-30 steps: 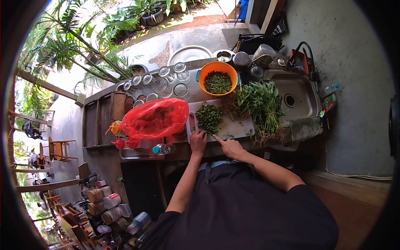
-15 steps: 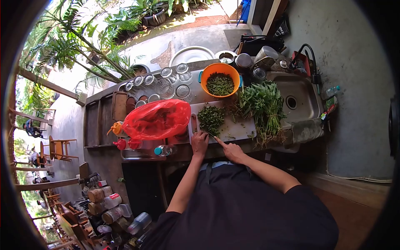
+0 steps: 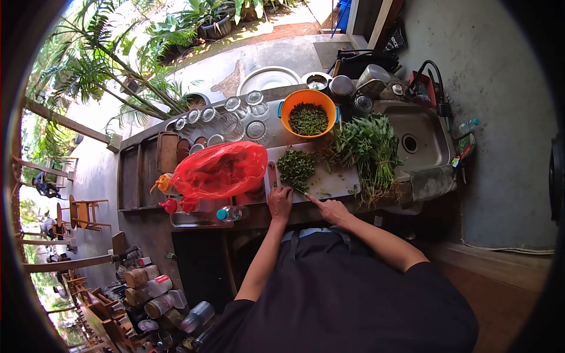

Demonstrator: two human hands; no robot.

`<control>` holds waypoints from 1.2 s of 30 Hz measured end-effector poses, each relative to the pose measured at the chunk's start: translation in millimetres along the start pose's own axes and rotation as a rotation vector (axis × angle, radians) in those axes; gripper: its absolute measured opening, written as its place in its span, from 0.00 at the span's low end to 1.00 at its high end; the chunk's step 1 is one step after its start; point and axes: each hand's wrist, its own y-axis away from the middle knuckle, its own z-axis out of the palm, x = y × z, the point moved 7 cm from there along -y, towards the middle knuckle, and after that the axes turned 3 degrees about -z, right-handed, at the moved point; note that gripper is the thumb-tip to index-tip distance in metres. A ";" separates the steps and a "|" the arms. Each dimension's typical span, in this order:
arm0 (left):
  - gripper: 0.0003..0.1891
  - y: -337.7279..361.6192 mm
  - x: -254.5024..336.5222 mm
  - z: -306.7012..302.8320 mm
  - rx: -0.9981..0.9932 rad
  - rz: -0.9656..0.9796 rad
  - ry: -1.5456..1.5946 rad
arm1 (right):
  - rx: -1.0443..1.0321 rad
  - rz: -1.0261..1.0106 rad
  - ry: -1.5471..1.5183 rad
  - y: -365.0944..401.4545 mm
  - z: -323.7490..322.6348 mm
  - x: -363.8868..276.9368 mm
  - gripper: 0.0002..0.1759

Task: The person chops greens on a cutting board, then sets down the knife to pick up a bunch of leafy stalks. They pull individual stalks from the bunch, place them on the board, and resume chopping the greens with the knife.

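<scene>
A white cutting board bears a heap of chopped greens. At the heap's lower edge, my left hand has its fingers pressed together, with greens at the fingertips. My right hand is closed on a knife, its index finger stretched along the tool and the blade mostly hidden near the greens. Behind the board stands an orange colander with more chopped greens inside. A bundle of leafy stems with roots lies over the board's right end.
Left of the board is a red plastic bag, with a teal-capped bottle before it. Upturned glass jars stand behind the bag. A metal sink is on the right. A person sits far off at the left.
The whole view has shifted slightly. Both hands keep nearly the same place at the lower edge of the chopped greens.
</scene>
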 end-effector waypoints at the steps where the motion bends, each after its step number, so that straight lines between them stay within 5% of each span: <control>1: 0.05 0.4 2.2 -0.3 -0.013 0.010 -0.018 | 0.002 0.012 -0.004 1.2 -1.2 1.0 0.45; 24: 0.05 2.7 4.2 -4.5 0.020 0.082 0.013 | -0.114 0.037 -0.027 -11.9 -30.0 -30.5 0.41; 36: 0.04 3.5 10.8 -10.6 0.035 0.073 0.024 | 0.021 0.061 -0.089 -15.4 9.4 -12.5 0.46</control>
